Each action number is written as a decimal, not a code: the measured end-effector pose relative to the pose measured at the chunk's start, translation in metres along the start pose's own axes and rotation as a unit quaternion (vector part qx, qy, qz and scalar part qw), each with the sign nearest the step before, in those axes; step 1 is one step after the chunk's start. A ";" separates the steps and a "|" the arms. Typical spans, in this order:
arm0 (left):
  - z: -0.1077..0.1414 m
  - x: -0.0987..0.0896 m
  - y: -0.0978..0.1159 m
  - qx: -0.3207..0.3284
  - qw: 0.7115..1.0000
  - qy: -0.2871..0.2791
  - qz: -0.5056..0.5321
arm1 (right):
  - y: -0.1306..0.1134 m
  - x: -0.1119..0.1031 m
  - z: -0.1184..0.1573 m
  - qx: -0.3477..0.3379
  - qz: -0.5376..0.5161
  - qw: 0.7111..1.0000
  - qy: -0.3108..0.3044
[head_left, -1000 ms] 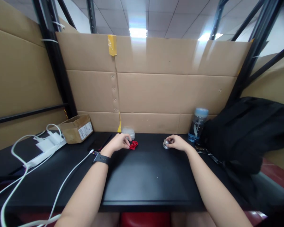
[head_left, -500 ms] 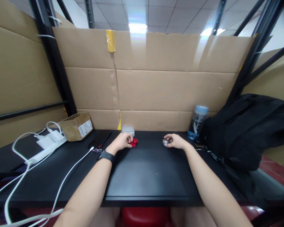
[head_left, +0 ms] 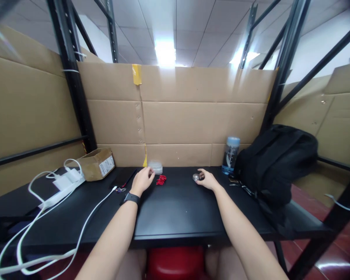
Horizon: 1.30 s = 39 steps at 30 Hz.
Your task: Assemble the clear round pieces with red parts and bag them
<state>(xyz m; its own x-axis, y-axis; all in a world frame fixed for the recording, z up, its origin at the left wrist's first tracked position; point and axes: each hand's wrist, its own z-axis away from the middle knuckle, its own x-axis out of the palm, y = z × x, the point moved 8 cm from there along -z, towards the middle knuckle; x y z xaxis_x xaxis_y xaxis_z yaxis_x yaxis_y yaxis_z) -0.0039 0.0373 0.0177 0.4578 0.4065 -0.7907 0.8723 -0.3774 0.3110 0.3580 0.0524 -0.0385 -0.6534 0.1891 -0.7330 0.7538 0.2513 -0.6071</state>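
Observation:
My left hand (head_left: 144, 180), with a dark watch on its wrist, is just left of a small red bundle (head_left: 161, 179) lying on the black table (head_left: 179, 217). Its fingers are bent close together, and whether they hold anything is too small to tell. Behind them sits a clear round container (head_left: 155, 167) near the cardboard wall. On the right, my right hand (head_left: 206, 180) has its thumb and fingers parted around a small clear, silvery round object (head_left: 196, 177), which rests on the table at the fingertips. Whether the fingers grip it is unclear.
A blue-lidded bottle (head_left: 230, 155) and a black backpack (head_left: 275, 167) stand at the right. At the left are an open cardboard box (head_left: 97, 165), a white power strip (head_left: 62, 191) with cables and a dark phone-like slab (head_left: 121, 179). Cardboard (head_left: 177, 124) walls the back.
My left hand has moved off the red bundle, to its left, and the bundle now lies free. The right hand's fingers look more spread beside the round object. The camera view has shifted.

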 end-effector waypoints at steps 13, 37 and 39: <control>0.072 0.017 -0.001 -0.092 0.975 -0.180 -0.093 | -0.012 0.002 0.094 0.168 0.231 0.956 -0.063; 0.061 0.025 -0.018 -0.093 0.980 -0.162 -0.069 | -0.024 -0.005 0.095 0.155 0.229 0.960 -0.040; 0.059 0.021 -0.017 -0.094 0.983 -0.145 -0.059 | -0.026 -0.009 0.094 0.149 0.233 0.961 -0.004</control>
<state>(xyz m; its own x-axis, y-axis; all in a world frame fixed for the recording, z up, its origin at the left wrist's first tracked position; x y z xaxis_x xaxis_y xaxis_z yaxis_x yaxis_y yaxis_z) -0.0196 0.0032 -0.0350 0.3076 0.1733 -0.9356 0.9450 -0.1709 0.2790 0.3505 -0.0453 -0.0447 -0.2396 0.2078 -0.9484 0.9518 -0.1426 -0.2717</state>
